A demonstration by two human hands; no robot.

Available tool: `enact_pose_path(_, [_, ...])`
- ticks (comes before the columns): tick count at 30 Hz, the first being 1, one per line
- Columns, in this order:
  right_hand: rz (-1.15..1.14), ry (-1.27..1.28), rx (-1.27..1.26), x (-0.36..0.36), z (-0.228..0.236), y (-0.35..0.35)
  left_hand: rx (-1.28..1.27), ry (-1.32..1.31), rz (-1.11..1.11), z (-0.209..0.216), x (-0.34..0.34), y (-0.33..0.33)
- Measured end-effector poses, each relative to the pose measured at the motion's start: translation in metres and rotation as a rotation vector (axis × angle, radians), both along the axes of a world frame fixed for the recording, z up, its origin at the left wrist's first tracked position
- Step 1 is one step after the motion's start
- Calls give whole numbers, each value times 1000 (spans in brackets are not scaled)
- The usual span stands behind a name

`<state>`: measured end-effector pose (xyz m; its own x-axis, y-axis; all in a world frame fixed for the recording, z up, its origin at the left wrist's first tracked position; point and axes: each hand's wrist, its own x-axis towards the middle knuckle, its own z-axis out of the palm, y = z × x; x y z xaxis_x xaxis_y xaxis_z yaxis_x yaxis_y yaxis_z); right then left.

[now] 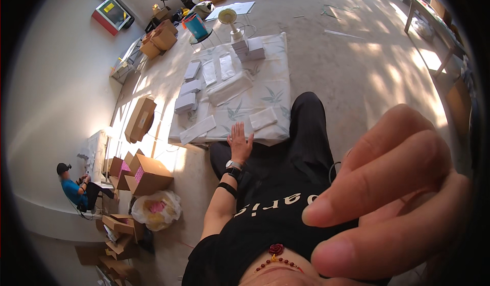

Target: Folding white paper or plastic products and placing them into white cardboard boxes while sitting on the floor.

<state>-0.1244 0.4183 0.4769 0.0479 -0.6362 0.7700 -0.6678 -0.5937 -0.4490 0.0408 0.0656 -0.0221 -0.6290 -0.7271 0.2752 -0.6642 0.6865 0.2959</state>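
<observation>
My left hand (pixel 239 141) lies with fingers stretched out on the near edge of the table, holding nothing; a watch and a dark band circle its wrist. Close in front of the camera, my right hand (pixel 393 199) is raised at the lower right, its fingers curved and the fingertips apart, with nothing visible between them. A flat white packet (pixel 263 118) lies to the right of my left hand, and another white packet (pixel 198 129) to its left. Farther back on the table rest a long white plastic sleeve (pixel 230 88) and stacks of small white boxes (pixel 186 103).
The table (pixel 278 71) has a leaf-patterned cover. A yellow and white fan (pixel 227 18) stands at its far side beside grey-white boxes (pixel 249 50). Open cartons (pixel 150 176) and a plastic bag (pixel 156 210) sit on the floor at left. A person (pixel 76 189) sits at far left.
</observation>
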Motion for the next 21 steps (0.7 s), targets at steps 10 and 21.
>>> enact_pose_path(10, [132, -338, -614, 1, -89, -73, 118, 434, -105, 86, -10, -8])
enact_pose_path(21, [185, -13, 406, -7, -282, -245, 1072, 937, -434, 162, -23, 30])
